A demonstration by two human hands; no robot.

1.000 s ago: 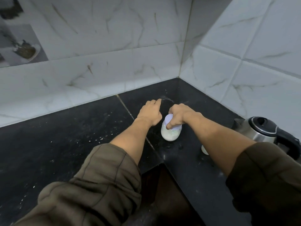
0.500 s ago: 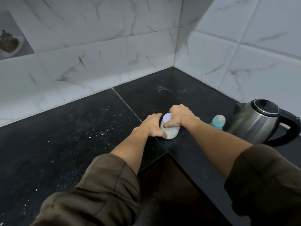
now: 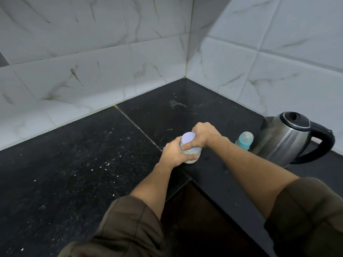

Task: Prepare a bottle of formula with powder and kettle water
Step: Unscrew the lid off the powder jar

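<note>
A small clear jar of white powder (image 3: 193,158) stands on the black counter (image 3: 92,164) near its inner front corner. My left hand (image 3: 172,153) grips the jar's body from the left. My right hand (image 3: 202,135) is curled round its pale lilac lid (image 3: 187,140), thumb on the lid's front rim. To the right stands a baby bottle with a teal collar and clear teat (image 3: 244,140). A steel kettle with a black lid and handle (image 3: 289,138) stands just beyond the bottle.
White marble-look tiled walls (image 3: 111,62) meet in a corner behind the counter. The counter is L-shaped, with a dark recess (image 3: 200,216) below its inner edge between my arms. Pale specks dot the counter on the left.
My left hand has come from hovering open beside the jar to gripping its body. The jar has come nearer the counter's inner corner. The view has shifted, so the bottle and whole kettle show.
</note>
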